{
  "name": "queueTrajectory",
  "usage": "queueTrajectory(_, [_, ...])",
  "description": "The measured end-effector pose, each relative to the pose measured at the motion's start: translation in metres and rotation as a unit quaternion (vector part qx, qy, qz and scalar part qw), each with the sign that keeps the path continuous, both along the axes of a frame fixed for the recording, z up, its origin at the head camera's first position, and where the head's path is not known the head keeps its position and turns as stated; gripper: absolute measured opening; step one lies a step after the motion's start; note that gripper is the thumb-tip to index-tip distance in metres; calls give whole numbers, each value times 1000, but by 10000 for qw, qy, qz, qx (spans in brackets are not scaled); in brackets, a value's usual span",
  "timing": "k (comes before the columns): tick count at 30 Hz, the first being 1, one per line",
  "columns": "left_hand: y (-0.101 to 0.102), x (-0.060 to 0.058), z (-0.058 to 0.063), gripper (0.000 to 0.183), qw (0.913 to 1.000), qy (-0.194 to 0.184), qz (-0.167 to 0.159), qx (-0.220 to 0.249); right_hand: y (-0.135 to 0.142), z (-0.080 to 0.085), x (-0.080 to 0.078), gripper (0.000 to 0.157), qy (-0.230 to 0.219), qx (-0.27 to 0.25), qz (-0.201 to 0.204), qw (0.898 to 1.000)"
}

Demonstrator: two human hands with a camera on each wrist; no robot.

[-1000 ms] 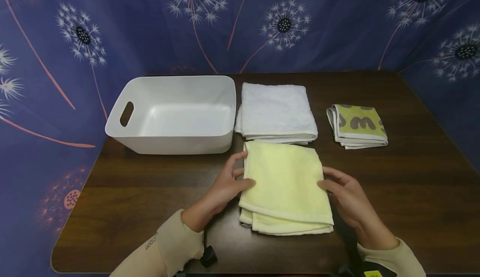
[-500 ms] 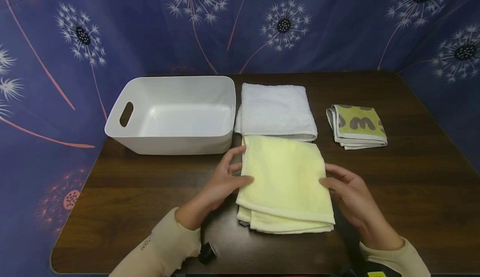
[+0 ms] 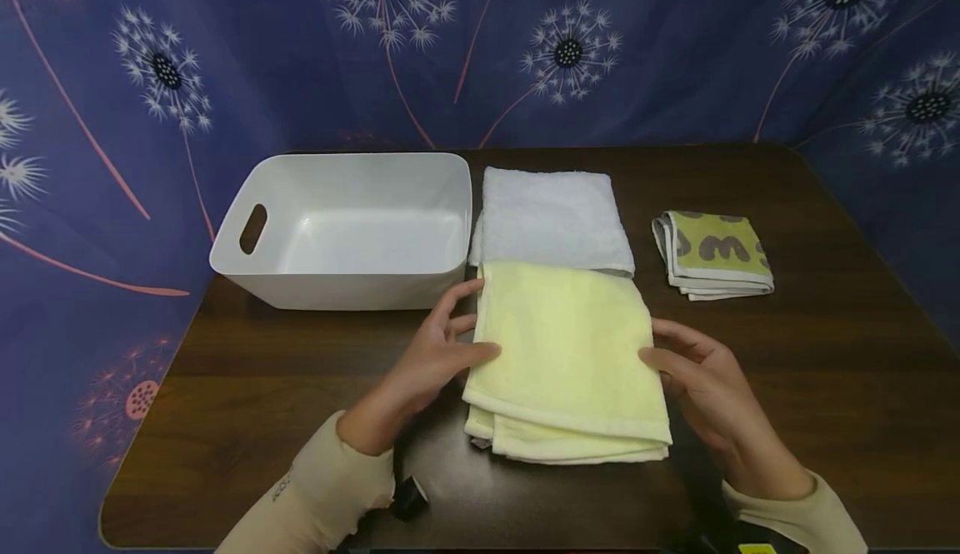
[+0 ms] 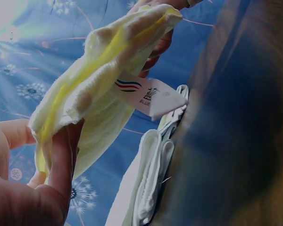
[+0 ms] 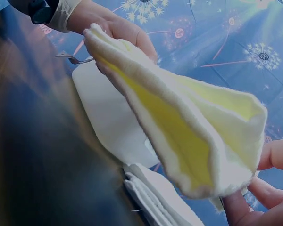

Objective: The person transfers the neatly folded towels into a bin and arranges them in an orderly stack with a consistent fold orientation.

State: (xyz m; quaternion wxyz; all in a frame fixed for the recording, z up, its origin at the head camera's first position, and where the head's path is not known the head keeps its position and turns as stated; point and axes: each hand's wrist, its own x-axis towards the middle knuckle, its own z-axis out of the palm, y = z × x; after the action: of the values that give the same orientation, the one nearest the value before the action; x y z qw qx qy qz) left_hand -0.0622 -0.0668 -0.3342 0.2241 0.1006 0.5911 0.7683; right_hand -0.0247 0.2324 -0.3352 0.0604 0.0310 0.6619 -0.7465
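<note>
A folded pale yellow towel [image 3: 566,354] is held up off the table between both hands. My left hand [image 3: 431,350] pinches its left edge, thumb on top and fingers beneath. At the opposite edge my right hand [image 3: 705,387] grips it in the same way. Both wrist views show the layered towel [image 4: 104,70] hanging above the table; a white printed label [image 4: 151,96] dangles from its underside in the left wrist view. Behind it lies a folded white towel [image 3: 555,217], whose front edge the yellow one overlaps in the head view.
A white plastic bin [image 3: 360,287] with a handle hole stands at the back left, beside the white towel. At the right lies a small folded green-and-grey patterned towel [image 3: 720,246]. A blue dandelion-print cloth [image 3: 262,54] hangs behind the dark wooden table [image 3: 825,371].
Both hands have raised the yellow towel and shifted it slightly away from me and leftward. It now covers more of the white towel's front edge. The bin and other towels have stayed put.
</note>
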Motion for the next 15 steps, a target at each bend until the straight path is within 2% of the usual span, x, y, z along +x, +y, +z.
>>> queueTrajectory(9, [-6, -4, 5, 76, 9997, 101, 102, -193, -5, 8, -3, 26, -96, 233, -133, 9996])
queueTrajectory(15, [-9, -6, 9, 77, 9994, 84, 177, -285, -9, 13, -4, 26, -41, 158, -141, 9998])
